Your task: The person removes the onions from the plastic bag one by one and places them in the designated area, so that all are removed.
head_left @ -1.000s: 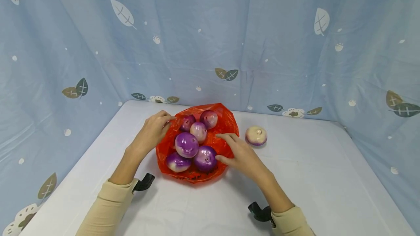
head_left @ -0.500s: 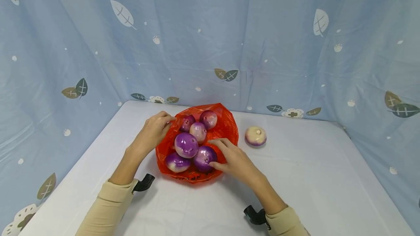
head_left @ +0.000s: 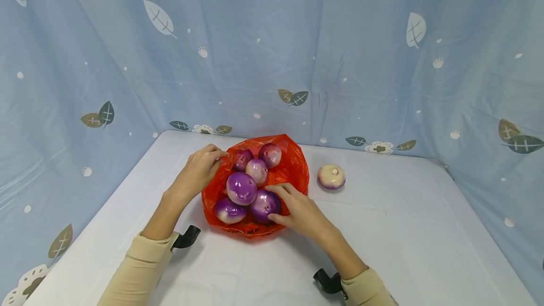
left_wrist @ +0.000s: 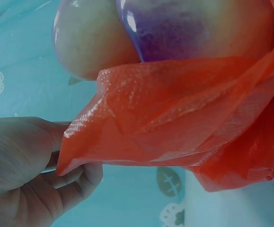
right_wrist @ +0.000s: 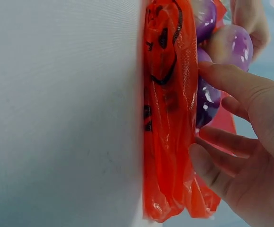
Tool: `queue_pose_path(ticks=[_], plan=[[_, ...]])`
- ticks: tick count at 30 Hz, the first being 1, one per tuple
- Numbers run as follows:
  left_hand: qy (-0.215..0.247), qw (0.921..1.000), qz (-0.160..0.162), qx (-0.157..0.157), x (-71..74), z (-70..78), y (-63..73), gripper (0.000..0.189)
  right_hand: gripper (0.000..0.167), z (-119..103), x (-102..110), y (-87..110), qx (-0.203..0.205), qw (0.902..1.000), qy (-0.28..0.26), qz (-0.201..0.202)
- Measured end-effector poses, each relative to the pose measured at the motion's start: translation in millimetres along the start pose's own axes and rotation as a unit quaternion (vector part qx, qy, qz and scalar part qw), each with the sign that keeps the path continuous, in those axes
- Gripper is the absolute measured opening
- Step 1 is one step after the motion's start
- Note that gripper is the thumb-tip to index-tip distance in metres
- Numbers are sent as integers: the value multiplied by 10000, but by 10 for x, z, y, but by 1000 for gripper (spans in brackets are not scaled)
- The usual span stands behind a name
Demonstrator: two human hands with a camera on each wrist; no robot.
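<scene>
A red plastic bag (head_left: 293,155) lies wide on the table with several glossy purple-and-white turnips (head_left: 241,188) in it. At its left rim my left hand (head_left: 197,171) pinches the plastic; the left wrist view shows a corner of the bag (left_wrist: 151,113) between thumb and fingers. My right hand (head_left: 299,211) reaches in from the right, its thumb and fingertips curled about the turnip (head_left: 264,206) nearest the bag's front right. In the right wrist view that turnip (right_wrist: 208,101) sits between the digits, partly hidden by the hand (right_wrist: 250,142). Another turnip (head_left: 331,177) lies outside, right of the bag.
A white cloth covers the table (head_left: 403,230). Behind it hangs a blue curtain (head_left: 238,70) with leaf and flower prints, which also closes off both sides. A black curved mount (head_left: 187,237) sticks out at the left wrist, another (head_left: 327,281) at the right.
My right hand has moved left from the bag's right side to the front right turnip, and its fingers have closed in about it. The left hand has stayed at the rim.
</scene>
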State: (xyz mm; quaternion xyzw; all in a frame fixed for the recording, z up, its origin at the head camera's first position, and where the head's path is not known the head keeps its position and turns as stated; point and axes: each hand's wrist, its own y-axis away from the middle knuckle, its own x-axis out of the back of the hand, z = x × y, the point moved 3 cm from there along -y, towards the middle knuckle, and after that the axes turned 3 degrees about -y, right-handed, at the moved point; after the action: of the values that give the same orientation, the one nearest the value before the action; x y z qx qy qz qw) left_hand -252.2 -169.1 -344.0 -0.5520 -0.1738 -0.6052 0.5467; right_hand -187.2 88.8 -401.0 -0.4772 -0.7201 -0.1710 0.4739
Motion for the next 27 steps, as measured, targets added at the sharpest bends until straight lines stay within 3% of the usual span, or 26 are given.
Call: queue_pose_path(ticks=[27], plan=[[-15, 9999, 57, -119, -7, -8, -1, 20, 74, 0, -49, 5, -54, 9996, -223, -169]])
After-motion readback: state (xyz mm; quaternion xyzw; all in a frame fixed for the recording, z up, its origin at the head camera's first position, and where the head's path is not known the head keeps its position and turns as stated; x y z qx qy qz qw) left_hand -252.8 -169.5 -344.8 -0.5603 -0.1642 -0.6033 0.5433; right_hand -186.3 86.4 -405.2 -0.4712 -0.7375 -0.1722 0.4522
